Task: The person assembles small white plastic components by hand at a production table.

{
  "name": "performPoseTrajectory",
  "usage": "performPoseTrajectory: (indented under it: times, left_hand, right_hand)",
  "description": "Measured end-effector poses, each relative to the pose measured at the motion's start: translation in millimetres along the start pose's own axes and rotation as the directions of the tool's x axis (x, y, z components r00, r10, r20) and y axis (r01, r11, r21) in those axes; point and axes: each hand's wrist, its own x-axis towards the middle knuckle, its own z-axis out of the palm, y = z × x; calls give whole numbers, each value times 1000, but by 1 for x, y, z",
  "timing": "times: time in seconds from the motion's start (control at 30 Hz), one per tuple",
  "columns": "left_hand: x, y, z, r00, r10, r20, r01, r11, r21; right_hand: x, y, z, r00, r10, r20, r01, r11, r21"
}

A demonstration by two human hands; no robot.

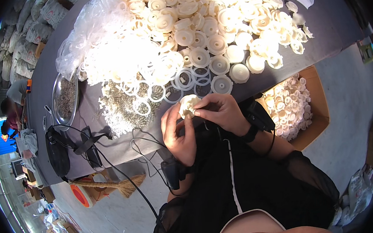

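Note:
Close in front of me, at the table's near edge, a cream round plastic part is held between both hands. My left hand is closed round its lower left side, with the thumb up against it. From the right, my right hand pinches the same part between thumb and fingertips. Just beyond my hands lie flat translucent rings and round cream plastic caps. A big pile of the cream caps spreads behind them. To the left is a heap of small shiny metal pieces.
A metal tray of small pieces stands left, near a clear plastic bag. Black cables and a black strap lie on the table's left. A cardboard box full of caps stands right, below the table. A straw broom is underneath.

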Motion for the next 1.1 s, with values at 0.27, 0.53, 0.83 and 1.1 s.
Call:
performPoseTrajectory:
  times: [0.27, 0.53, 0.83, 1.1]
  left_hand:
    - [-2, 3, -1, 999, 32, 12, -32, 999, -37]
    - [-5, 13, -3, 994, -17, 104, 25, 997, -70]
    - [-8, 14, -4, 983, 154, 104, -159, 986, 47]
    - [-9, -40, -62, 968, 29, -250, 16, 984, 178]
  right_hand:
    - [4, -3, -2, 956, -290, -51, 242, 870, -429]
    - [2, 4, -10, 991, 14, 135, -28, 994, 103]
    - [3, 6, -11, 974, 80, 210, -120, 975, 188]
    - [5, 11, -10, 949, 230, 216, -309, 820, 482]
